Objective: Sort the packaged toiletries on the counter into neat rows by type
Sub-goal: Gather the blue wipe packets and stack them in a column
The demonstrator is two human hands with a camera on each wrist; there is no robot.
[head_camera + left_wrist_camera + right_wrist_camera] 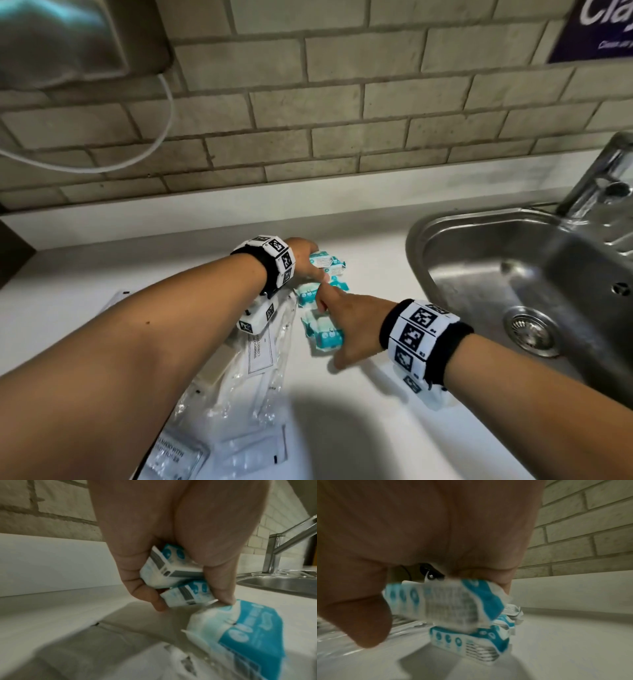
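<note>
Mid-frame on the white counter [359,428], the blue-and-white packets are being gathered into a row. The left hand [305,255] pinches two small boxes [173,573]; the right hand [356,327] clamps one packet [447,601] just above another [471,642]. Next, each likely needs setting down square beside its kind, apart from the clear sachets [260,346] at lower left.

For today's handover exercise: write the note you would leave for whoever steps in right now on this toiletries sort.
Left hand: grips two blue-and-white packets at the far end of the group.
Right hand: pinches another blue packet, lifted above one lying on the counter.
Blue packets are gathered near the sink, not yet in a straight row.
Clear shampoo sachets lie loose under the left arm, unsorted.
Left: straighten the blue row, then line up the sachets.
</note>
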